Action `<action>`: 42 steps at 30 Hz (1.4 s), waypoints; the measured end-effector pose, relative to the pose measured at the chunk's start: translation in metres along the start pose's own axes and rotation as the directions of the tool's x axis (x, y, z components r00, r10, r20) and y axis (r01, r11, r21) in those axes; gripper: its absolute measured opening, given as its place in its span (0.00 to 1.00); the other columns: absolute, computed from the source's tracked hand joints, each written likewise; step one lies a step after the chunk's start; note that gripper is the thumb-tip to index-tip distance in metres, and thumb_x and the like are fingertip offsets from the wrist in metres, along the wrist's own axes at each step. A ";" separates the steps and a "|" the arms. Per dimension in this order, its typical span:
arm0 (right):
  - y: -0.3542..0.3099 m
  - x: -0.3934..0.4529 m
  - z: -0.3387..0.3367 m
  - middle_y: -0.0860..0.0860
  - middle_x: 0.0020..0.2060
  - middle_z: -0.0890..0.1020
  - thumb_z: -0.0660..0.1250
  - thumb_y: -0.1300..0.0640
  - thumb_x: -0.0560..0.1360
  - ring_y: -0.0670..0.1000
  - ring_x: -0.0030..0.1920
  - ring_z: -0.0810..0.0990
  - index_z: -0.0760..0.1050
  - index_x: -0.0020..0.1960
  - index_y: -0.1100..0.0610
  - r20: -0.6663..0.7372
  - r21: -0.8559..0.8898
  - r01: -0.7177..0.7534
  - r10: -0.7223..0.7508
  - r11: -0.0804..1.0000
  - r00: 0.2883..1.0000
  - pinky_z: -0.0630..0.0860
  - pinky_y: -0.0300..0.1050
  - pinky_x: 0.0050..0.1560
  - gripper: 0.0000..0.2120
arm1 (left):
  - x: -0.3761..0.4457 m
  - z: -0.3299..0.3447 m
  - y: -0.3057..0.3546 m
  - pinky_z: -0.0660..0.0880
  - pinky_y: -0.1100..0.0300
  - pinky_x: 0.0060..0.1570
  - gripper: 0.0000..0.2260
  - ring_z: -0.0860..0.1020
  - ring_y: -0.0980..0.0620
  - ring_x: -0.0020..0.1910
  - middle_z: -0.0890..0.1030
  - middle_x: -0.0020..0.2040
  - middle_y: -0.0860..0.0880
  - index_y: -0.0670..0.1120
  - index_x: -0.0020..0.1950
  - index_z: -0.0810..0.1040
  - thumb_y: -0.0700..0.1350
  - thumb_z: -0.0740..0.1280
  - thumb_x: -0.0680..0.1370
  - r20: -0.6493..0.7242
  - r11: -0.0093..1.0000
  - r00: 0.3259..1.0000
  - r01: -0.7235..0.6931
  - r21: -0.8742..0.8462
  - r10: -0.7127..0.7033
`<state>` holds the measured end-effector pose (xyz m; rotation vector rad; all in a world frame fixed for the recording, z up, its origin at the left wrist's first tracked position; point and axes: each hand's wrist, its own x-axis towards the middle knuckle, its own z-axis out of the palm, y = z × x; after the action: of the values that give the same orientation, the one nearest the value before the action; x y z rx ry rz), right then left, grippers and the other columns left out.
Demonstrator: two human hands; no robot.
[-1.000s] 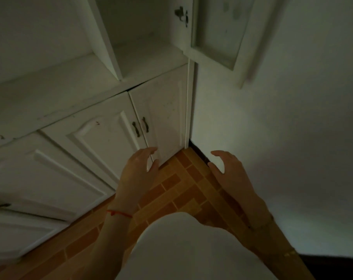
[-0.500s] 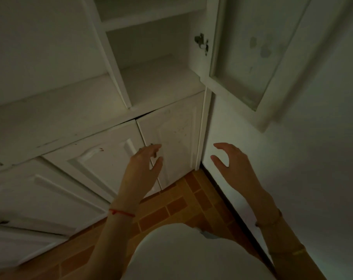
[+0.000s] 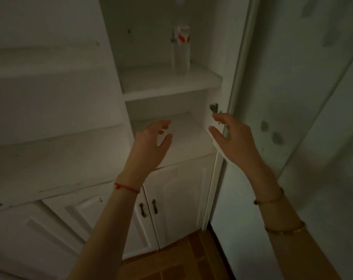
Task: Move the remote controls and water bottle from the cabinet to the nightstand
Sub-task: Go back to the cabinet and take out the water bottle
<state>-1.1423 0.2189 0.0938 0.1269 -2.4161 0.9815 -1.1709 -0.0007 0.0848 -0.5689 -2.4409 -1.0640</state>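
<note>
Dimly, we see the water bottle (image 3: 181,50) standing upright on the upper shelf (image 3: 167,82) of the open white cabinet (image 3: 50,110), toward the shelf's right side, its red-and-white label showing. We hold both hands raised in front of the lower shelf, well below the bottle and apart from each other. Our left hand (image 3: 151,145) has its grip spread open and empty, fingers loosely curled; our right hand (image 3: 233,141) is likewise open and holds nothing, near the hinge (image 3: 214,108) of the open door (image 3: 305,77). We cannot make out any remote controls.
</note>
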 end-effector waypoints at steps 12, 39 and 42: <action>-0.019 0.180 -0.001 0.54 0.58 0.80 0.66 0.53 0.77 0.51 0.59 0.78 0.75 0.62 0.58 -0.122 0.063 0.136 -0.128 0.989 0.984 0.70 0.39 0.56 0.16 | 0.173 -0.011 -0.004 0.72 0.64 0.49 0.15 0.81 0.49 0.49 0.82 0.54 0.46 0.43 0.63 0.76 0.44 0.67 0.76 -0.101 0.998 0.995 -0.001 0.055 0.006; -0.009 0.387 0.063 0.58 0.58 0.80 0.59 0.55 0.81 0.54 0.56 0.80 0.69 0.67 0.60 -0.117 0.236 0.099 -0.073 0.967 0.990 0.71 0.35 0.48 0.16 | 0.329 0.073 -0.056 0.68 0.53 0.65 0.33 0.69 0.41 0.68 0.70 0.71 0.40 0.39 0.75 0.56 0.46 0.68 0.76 0.166 0.975 0.961 0.219 0.041 -0.223; -0.011 0.384 0.062 0.57 0.57 0.80 0.61 0.54 0.80 0.53 0.53 0.80 0.69 0.65 0.60 -0.120 0.241 0.115 -0.088 0.964 0.989 0.73 0.32 0.42 0.16 | 0.328 0.069 -0.054 0.67 0.55 0.64 0.30 0.70 0.41 0.69 0.70 0.71 0.41 0.40 0.74 0.57 0.42 0.67 0.76 0.179 0.972 0.955 0.235 0.018 -0.234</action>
<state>-1.4958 0.2105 0.2566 0.2768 -2.1586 1.2072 -1.4859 0.0831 0.1812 -0.3974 -2.7194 -1.1529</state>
